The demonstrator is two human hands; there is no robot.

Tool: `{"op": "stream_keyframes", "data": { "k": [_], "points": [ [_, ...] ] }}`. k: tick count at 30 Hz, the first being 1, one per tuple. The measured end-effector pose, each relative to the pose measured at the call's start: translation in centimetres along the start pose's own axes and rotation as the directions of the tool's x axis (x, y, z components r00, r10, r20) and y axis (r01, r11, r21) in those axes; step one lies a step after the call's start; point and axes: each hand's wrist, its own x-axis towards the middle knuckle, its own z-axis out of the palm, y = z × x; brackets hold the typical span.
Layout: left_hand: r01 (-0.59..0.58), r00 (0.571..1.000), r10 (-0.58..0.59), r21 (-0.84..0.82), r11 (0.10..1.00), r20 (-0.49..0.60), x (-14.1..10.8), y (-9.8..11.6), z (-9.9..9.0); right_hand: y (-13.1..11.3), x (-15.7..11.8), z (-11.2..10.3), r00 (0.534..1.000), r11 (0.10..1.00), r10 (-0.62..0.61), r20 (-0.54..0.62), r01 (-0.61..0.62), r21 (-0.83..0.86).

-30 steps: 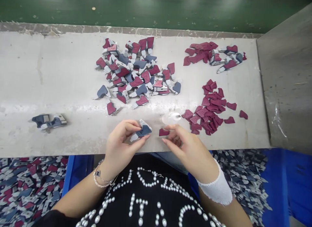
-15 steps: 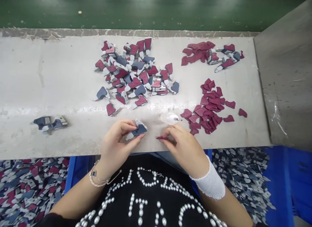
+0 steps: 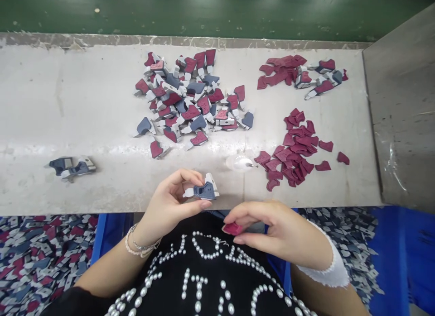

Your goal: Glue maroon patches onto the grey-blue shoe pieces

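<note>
My left hand (image 3: pixel 173 200) grips a blue-grey and white plastic part (image 3: pixel 205 190) between thumb and fingers, just above the table's front edge. Its blue face is turned up and shows a recess. In my right hand (image 3: pixel 268 227) a small maroon piece (image 3: pixel 233 228) is pinched between thumb and fingertips, in front of the table edge, lower and to the right of the plastic part. The two held things are apart. Past my hands lies a heap of maroon pieces (image 3: pixel 299 146) on the table.
The grey table (image 3: pixel 102 126) bears a large pile of mixed parts (image 3: pixel 190 112), two blue-grey parts (image 3: pixel 79 167) at left and a small white dish (image 3: pixel 239 163). More maroon pieces (image 3: pixel 282 71) lie at back right. A metal panel (image 3: pixel 404 107) bounds the right. Filled blue bins (image 3: pixel 390 261) flank my body.
My left hand has moved slightly right and tilted the plastic part. My right hand has drawn back toward my body with the maroon piece, whose face now shows. The view has shifted a little.
</note>
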Motion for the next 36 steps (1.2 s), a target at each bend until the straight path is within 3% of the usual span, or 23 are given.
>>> {"op": "stream_keyframes", "data": {
  "k": [5,9,13,18,22,30,36],
  "points": [
    [-0.041,0.999,0.040,0.058,0.998,0.015,0.0,0.3,0.2,-0.3,-0.1,-0.1,0.985,0.977,-0.146,-0.096,0.128,-0.173],
    [-0.154,0.988,0.146,0.183,0.971,0.052,0.0,0.3,0.3,-0.4,0.0,0.1,0.979,0.981,-0.150,-0.138,0.130,-0.145],
    [-0.209,0.977,0.197,0.222,0.952,0.077,0.1,-0.2,0.4,-0.6,0.5,0.0,0.984,0.964,-0.121,-0.129,0.085,-0.252],
    [-0.201,0.975,0.211,0.122,0.972,-0.073,0.1,-1.0,0.4,-0.7,1.8,-0.1,0.995,0.952,-0.010,-0.095,-0.019,-0.304],
    [-0.191,0.967,0.198,0.059,0.980,-0.160,0.2,-1.0,0.7,-0.6,2.8,-0.3,0.987,0.934,0.057,-0.148,-0.105,-0.342],
    [-0.222,0.967,0.231,0.095,0.970,-0.105,0.1,-0.8,0.1,-1.1,2.1,-0.6,0.980,0.931,-0.050,-0.192,-0.024,-0.364],
    [-0.213,0.972,0.218,0.064,0.975,-0.084,0.0,-0.8,-0.1,-1.7,0.3,-0.3,0.958,0.961,-0.062,-0.280,-0.018,-0.277]
  ]
}}
